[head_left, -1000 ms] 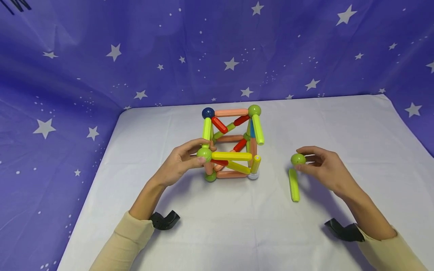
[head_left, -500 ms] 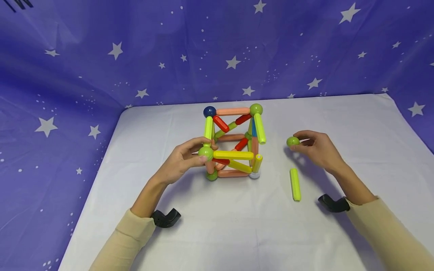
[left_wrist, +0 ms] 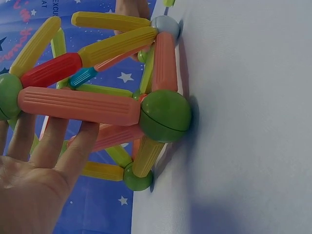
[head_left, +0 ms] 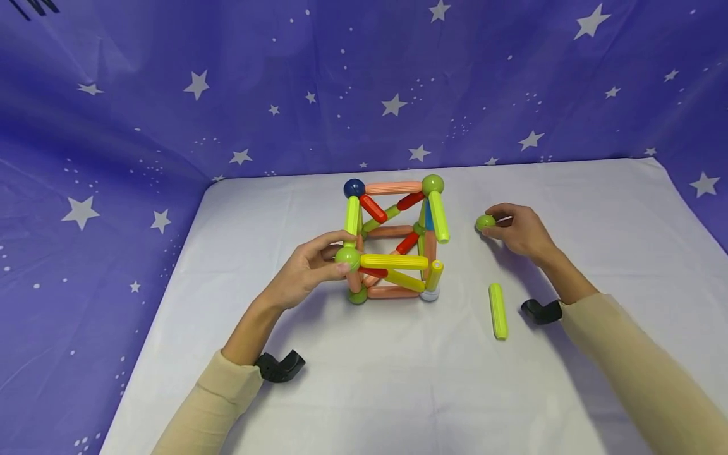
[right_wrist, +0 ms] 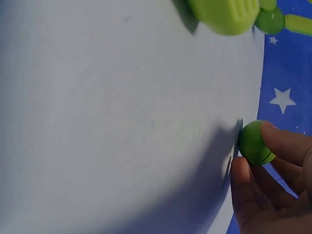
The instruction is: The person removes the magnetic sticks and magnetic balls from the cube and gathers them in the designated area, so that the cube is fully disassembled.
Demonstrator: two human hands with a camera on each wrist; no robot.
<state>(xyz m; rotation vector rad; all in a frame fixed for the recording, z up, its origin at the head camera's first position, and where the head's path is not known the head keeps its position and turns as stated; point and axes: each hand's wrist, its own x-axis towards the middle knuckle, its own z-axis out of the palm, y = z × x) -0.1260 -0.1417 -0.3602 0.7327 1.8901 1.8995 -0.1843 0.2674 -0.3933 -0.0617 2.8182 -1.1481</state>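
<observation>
A cube-like frame of magnetic sticks and balls (head_left: 394, 261) stands mid-table in the head view. At its upper front left corner my left hand (head_left: 301, 272) holds a green ball (head_left: 347, 258) between thumb and fingers. In the left wrist view, fingers of that hand (left_wrist: 36, 183) reach behind a salmon stick (left_wrist: 80, 105). The yellow stick from the held ball ends free at the right, beside an upright yellow stick (head_left: 435, 276). To the right of the frame, my right hand (head_left: 523, 234) pinches a loose green ball (head_left: 485, 222) at the tabletop.
A loose lime stick (head_left: 498, 311) lies on the white-covered table (head_left: 364, 379), nearer than the right hand. Another lime stick (head_left: 439, 218) juts forward from the frame's top right ball, its front end free. A starry purple cloth (head_left: 318, 76) hangs behind.
My right hand has carried the green ball away from the loose lime stick, back and slightly left across the table. My left hand keeps its hold on the frame's corner.
</observation>
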